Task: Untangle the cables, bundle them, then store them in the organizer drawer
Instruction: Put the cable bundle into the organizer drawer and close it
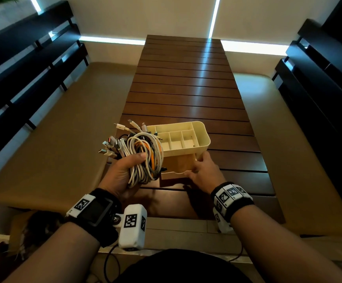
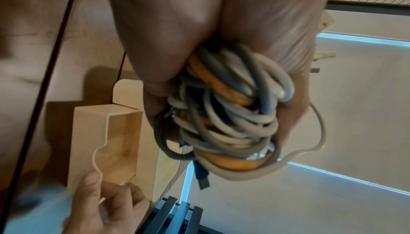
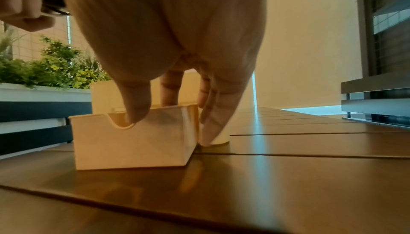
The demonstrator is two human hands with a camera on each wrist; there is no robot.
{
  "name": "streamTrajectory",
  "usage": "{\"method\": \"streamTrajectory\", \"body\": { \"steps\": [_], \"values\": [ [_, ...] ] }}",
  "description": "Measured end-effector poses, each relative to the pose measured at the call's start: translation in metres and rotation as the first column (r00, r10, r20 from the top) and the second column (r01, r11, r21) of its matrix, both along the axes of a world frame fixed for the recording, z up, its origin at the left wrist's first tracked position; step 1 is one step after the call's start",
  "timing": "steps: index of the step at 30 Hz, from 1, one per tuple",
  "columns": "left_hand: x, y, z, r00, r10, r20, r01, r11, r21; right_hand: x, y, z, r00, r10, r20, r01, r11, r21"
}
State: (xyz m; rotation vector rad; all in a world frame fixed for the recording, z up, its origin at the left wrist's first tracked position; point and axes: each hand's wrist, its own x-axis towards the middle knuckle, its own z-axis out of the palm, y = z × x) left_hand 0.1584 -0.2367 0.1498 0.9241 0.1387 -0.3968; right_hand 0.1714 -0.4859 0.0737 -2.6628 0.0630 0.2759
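My left hand (image 1: 129,170) grips a coiled bundle of cables (image 1: 145,158), white, grey, black and orange, with plug ends fanning out to the upper left. The same cable bundle (image 2: 233,123) fills the left wrist view. A cream organizer (image 1: 186,137) with open top compartments stands on the slatted wooden table (image 1: 186,88). Its drawer (image 1: 180,163) is pulled out toward me and looks empty. My right hand (image 1: 195,167) holds the drawer's front right corner. The thumb (image 3: 136,111) sits in the drawer front's notch, and the fingers (image 3: 210,123) lie along the drawer's (image 3: 133,141) right side.
Tan cushioned benches flank the table, one on the left (image 1: 53,129) and one on the right (image 1: 288,139). Dark slatted backrests (image 1: 23,78) stand behind them. A planter with green plants (image 3: 55,66) is off to the left. The far table slats are bare.
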Motion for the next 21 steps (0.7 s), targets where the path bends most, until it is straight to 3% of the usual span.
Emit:
{"method": "streamTrajectory", "body": {
  "steps": [6, 12, 15, 21],
  "values": [
    [0.001, 0.004, 0.001, 0.999, -0.015, 0.028, 0.015, 1.0, -0.013, 0.0, -0.011, 0.001, 0.998, 0.068, 0.01, -0.066, 0.989, -0.132],
    [0.004, 0.005, -0.002, 1.0, 0.008, 0.019, -0.008, 1.0, 0.005, -0.009, 0.015, 0.0, 0.995, 0.002, 0.103, 0.033, 0.943, -0.331],
    [0.003, 0.005, 0.0, 1.0, 0.023, 0.015, -0.023, 1.0, 0.01, -0.012, 0.018, 0.003, 0.995, 0.049, 0.087, -0.009, 0.909, -0.416],
    [0.002, 0.008, -0.002, 1.0, 0.017, 0.014, -0.017, 0.999, 0.031, -0.013, 0.01, 0.009, 0.996, 0.079, 0.034, -0.056, 0.895, -0.442]
  ]
}}
